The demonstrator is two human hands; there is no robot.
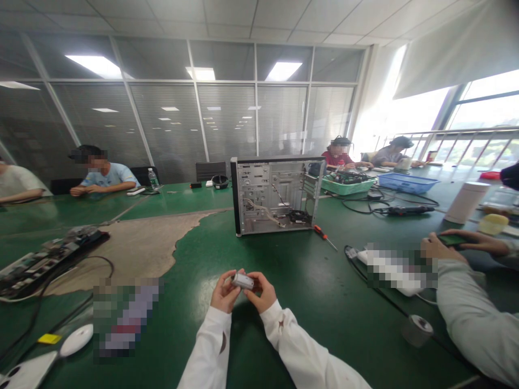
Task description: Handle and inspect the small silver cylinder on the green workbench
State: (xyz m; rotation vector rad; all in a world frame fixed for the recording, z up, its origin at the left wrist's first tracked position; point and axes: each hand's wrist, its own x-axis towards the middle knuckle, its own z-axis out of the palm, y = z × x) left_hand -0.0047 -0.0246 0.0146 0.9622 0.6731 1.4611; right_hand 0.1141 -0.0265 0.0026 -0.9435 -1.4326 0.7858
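A small silver-grey block-like object [243, 281] is held up above the green table between my two hands; its exact kind I cannot make out. My left hand [224, 293] has its fingers closed around the left end. From the other side, the thumb and fingers of my right hand [263, 293] pinch the right end. Beyond them stands an open computer case [279, 194], upright, with its side panel off. Loose cables and a black fan [299, 216] show inside it. An orange-handled screwdriver [324, 236] lies at the case's right foot.
At right, a co-worker's hands [450, 243] hold a green item near a white power strip [393, 270]. A metal cylinder [417, 330], white bottle [466, 202], green basket [348, 186] and blue basket [407, 182] stand around. Cardboard [141, 243] and a cabled strip [52, 259] lie left.
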